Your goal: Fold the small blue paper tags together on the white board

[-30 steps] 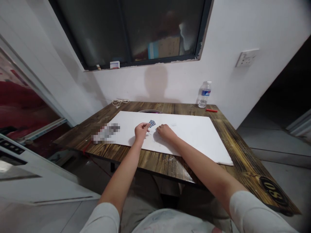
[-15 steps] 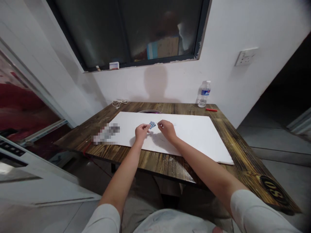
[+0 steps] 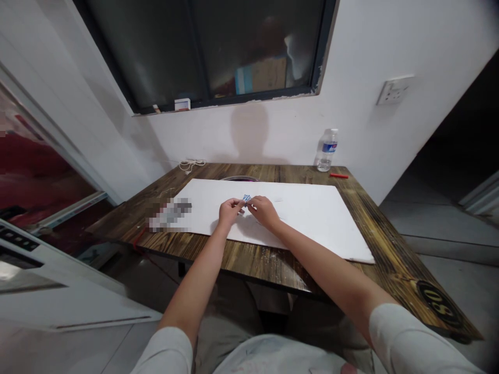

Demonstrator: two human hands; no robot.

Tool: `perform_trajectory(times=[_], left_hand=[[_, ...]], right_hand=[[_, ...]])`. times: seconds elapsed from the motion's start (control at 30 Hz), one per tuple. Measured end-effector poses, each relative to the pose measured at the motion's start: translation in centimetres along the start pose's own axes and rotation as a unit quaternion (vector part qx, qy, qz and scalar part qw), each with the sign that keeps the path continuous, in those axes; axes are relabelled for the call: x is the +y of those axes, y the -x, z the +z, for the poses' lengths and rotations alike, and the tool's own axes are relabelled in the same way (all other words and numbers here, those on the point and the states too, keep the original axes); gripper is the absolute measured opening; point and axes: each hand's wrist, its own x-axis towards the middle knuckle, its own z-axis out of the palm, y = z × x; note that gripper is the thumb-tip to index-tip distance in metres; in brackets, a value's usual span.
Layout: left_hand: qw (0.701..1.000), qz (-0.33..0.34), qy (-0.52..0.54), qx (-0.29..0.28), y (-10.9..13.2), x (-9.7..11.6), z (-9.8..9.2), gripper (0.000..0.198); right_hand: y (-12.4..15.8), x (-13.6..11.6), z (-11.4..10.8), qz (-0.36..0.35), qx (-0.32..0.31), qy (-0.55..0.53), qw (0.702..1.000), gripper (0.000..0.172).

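Note:
Above the middle of a white board point(image 3: 312, 218), a small flat blue-and-white piece point(image 3: 247, 198) with a cut-out pattern is between my hands. My left hand point(image 3: 230, 212) pinches its lower left side between thumb and fingers. My right hand point(image 3: 263, 210) is closed at the piece's right edge, its fingertips meeting those of the left. Whether a second small part sits in the right fingertips is hidden. Faint small marks or scraps point(image 3: 278, 200) lie on the board just beyond the right hand.
The board lies on a dark wooden table point(image 3: 374, 228). Along the back are a white cable point(image 3: 191, 165), a round object point(image 3: 239, 179) partly under the board, a water bottle point(image 3: 327, 150) and a red pen point(image 3: 339, 176). A blurred-out item point(image 3: 171, 214) lies at the board's left end.
My right hand has moved left from beside the piece until its fingertips touch it. The blue-and-white piece has turned and lifted slightly; my left hand has shifted a little right.

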Motion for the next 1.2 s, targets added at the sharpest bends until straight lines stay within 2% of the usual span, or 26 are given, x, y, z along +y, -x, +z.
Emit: perform_trajectory(times=[0.23,0.3,0.4,0.47,0.53,0.63,0.7,0.77,1.0,1.2], left_hand=[[0.999,0.011,0.007,0.029,0.1,0.1,-0.2,0.038],[0.999,0.007,0.011,0.049,0.1,0.1,-0.2,0.036],[0.997,-0.007,0.014,0.079,0.0,0.0,-0.2,0.035],[0.995,-0.022,0.014,0.094,0.1,-0.1,-0.2,0.034],[0.994,-0.032,0.014,0.099,0.1,-0.1,-0.1,0.034],[0.995,-0.031,0.018,0.096,0.1,-0.1,-0.1,0.035],[0.995,-0.029,0.02,0.096,0.0,-0.1,-0.1,0.036],[0.994,-0.032,0.019,0.098,-0.1,-0.1,-0.1,0.035],[0.994,-0.038,0.021,0.097,0.1,0.2,0.1,0.034],[0.994,-0.037,0.012,0.099,0.2,0.4,0.0,0.035]], right_hand=[[-0.3,0.4,-0.6,-0.046,-0.001,-0.044,0.998,0.02],[-0.7,0.8,-1.3,-0.023,0.017,-0.045,0.999,0.024],[-1.1,2.0,-2.3,0.05,0.054,-0.027,0.997,0.026],[-1.1,3.1,-2.7,0.1,0.046,0.0,0.994,0.026],[-0.8,4.0,-2.7,0.126,0.011,0.036,0.991,0.032],[-0.2,4.6,-2.2,0.118,-0.095,0.1,0.983,0.039],[0.1,4.5,-2.0,0.101,-0.166,0.132,0.972,0.037],[0.1,4.2,-2.0,0.083,-0.21,0.154,0.962,0.034],[-0.8,3.3,-2.4,0.01,-0.268,0.222,0.937,0.028],[-0.7,2.7,-2.5,-0.017,-0.275,0.254,0.927,0.029]])
